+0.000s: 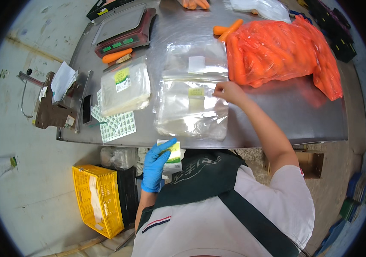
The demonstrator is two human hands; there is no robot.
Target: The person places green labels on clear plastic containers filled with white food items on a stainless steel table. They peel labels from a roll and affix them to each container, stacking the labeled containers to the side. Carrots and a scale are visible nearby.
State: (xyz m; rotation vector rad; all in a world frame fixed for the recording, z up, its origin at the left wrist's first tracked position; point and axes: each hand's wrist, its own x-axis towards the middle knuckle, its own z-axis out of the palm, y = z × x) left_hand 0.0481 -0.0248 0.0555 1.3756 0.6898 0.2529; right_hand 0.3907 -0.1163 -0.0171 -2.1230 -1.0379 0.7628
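Observation:
My left hand [154, 167], in a blue glove, grips a small stack of yellow, white and green labels [174, 160] at the table's front edge. My bare right hand [230, 92] is over the right edge of a stack of clear plastic bags [183, 120]. Its fingertips are pinched together; whether they hold anything is hidden. Left of those fingertips, a yellow-topped label [196, 93] shows on the bags. Farther up, a white square [196, 65] shows on a clear bag. A second stack of clear bags [109, 93], topped by a similar label, lies to the left.
A red plastic bag of carrots [273, 51] fills the right side, loose carrots [231, 30] beside it. At back left stands a weighing scale [123, 30], with a carrot [117, 56] before it. Printed sheets [118, 127], a phone [87, 109] and a brown tape dispenser [52, 110] are left.

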